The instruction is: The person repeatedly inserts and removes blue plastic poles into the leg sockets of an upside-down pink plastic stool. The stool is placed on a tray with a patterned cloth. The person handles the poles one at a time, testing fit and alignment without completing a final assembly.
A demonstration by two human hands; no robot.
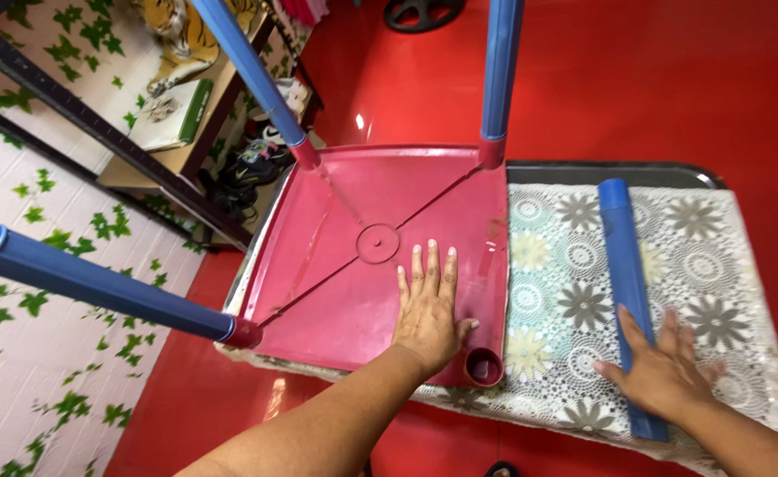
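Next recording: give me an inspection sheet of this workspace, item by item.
Surface: table under a lace floral cloth.
Job's things: upturned red stool seat with three blue legs fitted; corner socket empty; loose blue leg lies on the cloth.
Clutter: nothing seen.
Hands: left hand flat on the seat; right hand open, resting on the loose leg.
Cables: nothing seen.
Surroundings: glossy red floor, shelf holding shoes, ivy-patterned wall.

Shoes (pixel 252 163) under shelf (pixel 203 115); perhaps a toy tiger (pixel 185 31).

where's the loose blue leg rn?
Head view, right side: the loose blue leg lies on the lace tablecloth, right of the upturned red stool seat, with the right hand resting on its near end.
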